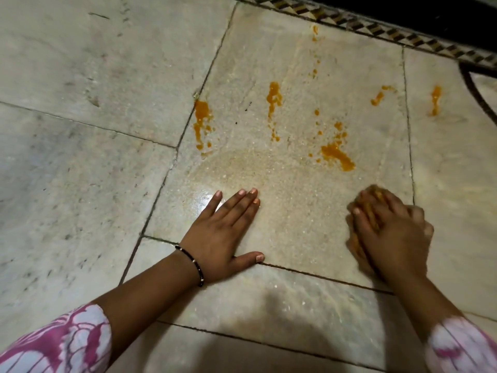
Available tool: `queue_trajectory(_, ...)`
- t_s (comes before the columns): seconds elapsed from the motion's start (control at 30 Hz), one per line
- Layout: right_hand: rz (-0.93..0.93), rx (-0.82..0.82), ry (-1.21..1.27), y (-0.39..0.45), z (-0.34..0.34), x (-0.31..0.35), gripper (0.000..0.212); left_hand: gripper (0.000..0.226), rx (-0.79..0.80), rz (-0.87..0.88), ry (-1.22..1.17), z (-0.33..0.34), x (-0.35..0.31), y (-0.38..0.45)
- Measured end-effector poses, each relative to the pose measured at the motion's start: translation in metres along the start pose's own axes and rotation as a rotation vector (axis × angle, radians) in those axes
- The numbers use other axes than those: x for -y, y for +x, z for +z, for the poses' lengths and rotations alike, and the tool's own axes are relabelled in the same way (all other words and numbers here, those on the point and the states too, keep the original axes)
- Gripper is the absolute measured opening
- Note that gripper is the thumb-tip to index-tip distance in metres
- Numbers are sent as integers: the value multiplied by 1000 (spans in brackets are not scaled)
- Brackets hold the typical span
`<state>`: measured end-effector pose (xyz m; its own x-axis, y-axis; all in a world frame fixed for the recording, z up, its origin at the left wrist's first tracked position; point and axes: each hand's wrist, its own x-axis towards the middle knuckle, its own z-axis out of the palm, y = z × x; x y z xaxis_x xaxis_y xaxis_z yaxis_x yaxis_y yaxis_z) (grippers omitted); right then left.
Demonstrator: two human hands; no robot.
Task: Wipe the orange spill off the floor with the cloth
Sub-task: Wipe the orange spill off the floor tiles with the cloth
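Orange spill marks dot a pale stone floor tile: a streak at the tile's left seam [201, 122], one in the middle [273, 99], a larger blob [336, 154] and small drips farther right [435, 99]. A wet, faintly orange smear [242, 168] lies in front of them. My right hand [390, 232] presses a crumpled, orange-stained cloth [356, 239] onto the floor, just below the larger blob; the cloth is mostly hidden and blurred. My left hand [223, 232] lies flat on the same tile, fingers spread, holding nothing.
A patterned border strip [376, 28] and a dark area run along the top right. A dark curved line [473, 87] marks the floor at the right edge. Grey-veined tiles [80, 130] extend to the left.
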<state>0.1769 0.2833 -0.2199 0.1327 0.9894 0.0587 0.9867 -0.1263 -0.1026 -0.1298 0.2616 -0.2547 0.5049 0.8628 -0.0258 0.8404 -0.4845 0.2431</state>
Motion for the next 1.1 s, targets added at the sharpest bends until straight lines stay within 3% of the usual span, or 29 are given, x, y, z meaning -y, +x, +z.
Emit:
queue_trajectory(0.1,-64,-12,17,32,13,50,49,88,16,2,13,-1,-1,0)
queue_trajectory(0.23,-358,41,29,10,20,112,46,89,26,-4,20,-4,-2,1)
queue_trajectory(0.37,-488,126,30,-56,8,77,48,88,12,-5,16,-3,-1,1)
queue_trajectory(0.43,-444,141,5,-68,1,34,48,88,6,-9,9,-1,-1,0)
queue_trajectory(0.53,-233,128,-8,-40,-3,-12,50,87,4,-9,4,-1,-2,1)
queue_trajectory(0.67,-30,-22,58,29,2,5,45,87,22,-15,5,-2,-2,0)
queue_trajectory(0.77,-109,-15,40,53,15,52,44,87,32,-9,13,-2,-1,0)
queue_trajectory(0.9,-343,49,36,8,17,83,47,87,24,-5,13,-2,-1,0)
queue_trajectory(1.0,-461,132,37,-46,8,54,48,87,19,-9,14,-3,-2,0)
queue_trajectory(1.1,-429,147,14,-60,-1,7,47,86,19,-13,25,-2,-1,0)
